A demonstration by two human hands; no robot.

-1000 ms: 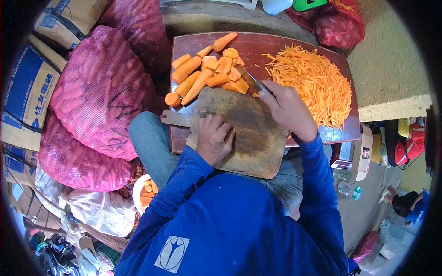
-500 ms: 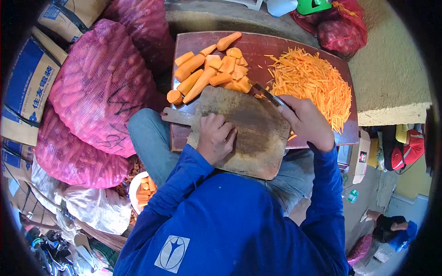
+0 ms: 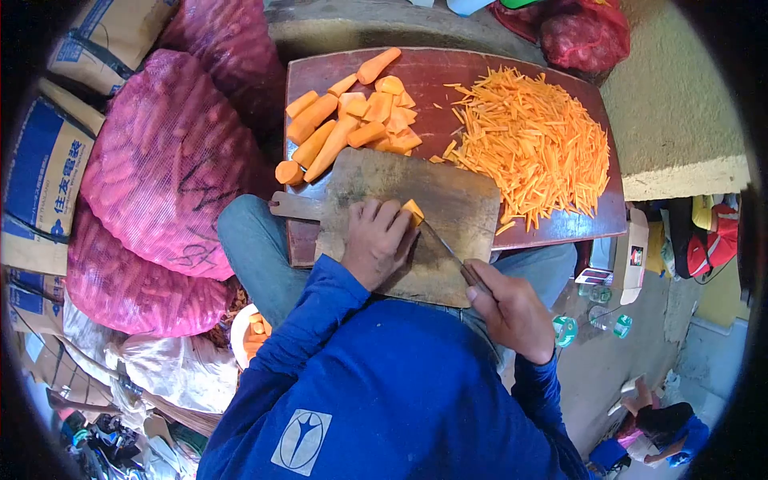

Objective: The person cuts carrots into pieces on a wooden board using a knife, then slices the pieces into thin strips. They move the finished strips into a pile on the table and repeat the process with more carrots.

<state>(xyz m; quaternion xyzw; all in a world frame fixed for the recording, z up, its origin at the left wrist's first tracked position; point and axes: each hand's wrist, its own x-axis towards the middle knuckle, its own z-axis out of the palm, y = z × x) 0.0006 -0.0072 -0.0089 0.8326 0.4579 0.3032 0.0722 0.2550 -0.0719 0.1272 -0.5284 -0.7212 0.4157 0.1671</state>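
My left hand has its fingers curled over a carrot piece on the worn wooden cutting board. The piece's orange end shows past the fingertips; the rest is hidden under them. In my right hand is a knife, gripped by its handle. Its blade slants up and left, with the tip beside the carrot piece. The board lies across the near edge of a reddish-brown table. Beyond it are peeled carrots and chunks on the left and a heap of carrot strips on the right.
Pink mesh sacks of carrots crowd the left side, with a white bucket of carrot pieces near my knee. A red mesh bag sits at the back right. On the floor to the right are bottles and another person.
My right hand has brought the knife from beside the strip heap down and left onto the board. An orange carrot end now shows at my left fingertips. The whole view has shifted slightly.
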